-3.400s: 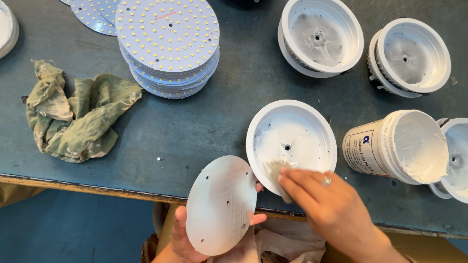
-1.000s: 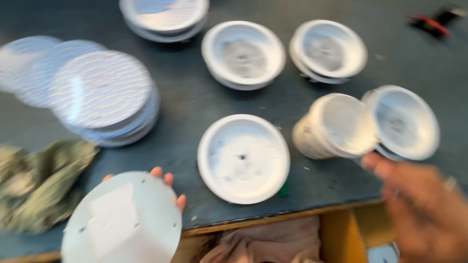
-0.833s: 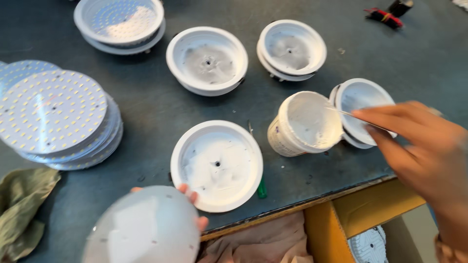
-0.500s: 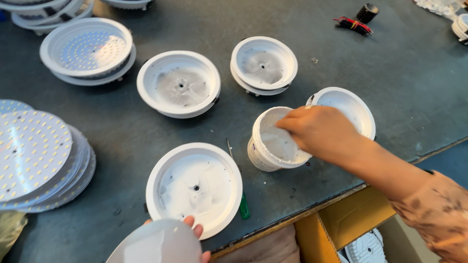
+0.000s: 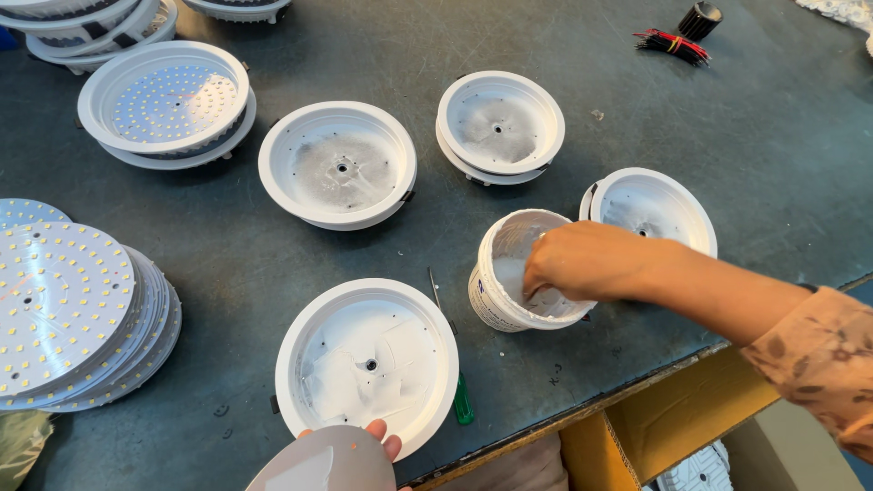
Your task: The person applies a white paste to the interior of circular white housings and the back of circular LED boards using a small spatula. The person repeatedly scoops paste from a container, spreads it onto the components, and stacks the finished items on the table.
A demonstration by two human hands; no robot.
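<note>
White plastic and dark blue-grey tabletop (image 5: 227,264) fill the view. At the far left edge a stack of LED discs (image 5: 68,314) overhangs the frame, with open table between it and the nearest housing. Low in the middle, the left hand (image 5: 377,441) shows only fingertips, curled round the rim of a blank white disc (image 5: 327,464) held at the table's near edge, just in front of the pasted housing (image 5: 366,362), whose floor is smeared with white paste. A green-handled screwdriver (image 5: 452,364) lies just beside that housing's right rim. Farther right, the right hand (image 5: 591,264) dips into the paste tub (image 5: 520,273); its fingertips are hidden inside, so whether they pinch anything I cannot tell. The tub touches another housing behind it.

Open housings with bare floors number four: one near, two mid-table, one behind the tub. A fifth, upper left, carries a fitted LED disc (image 5: 168,100); more stacks are cut off at the top-left corner. Clear room lies along the right of the table, up to a bundle of red and black wires (image 5: 671,44). A yellow-brown frame edges the table front.
</note>
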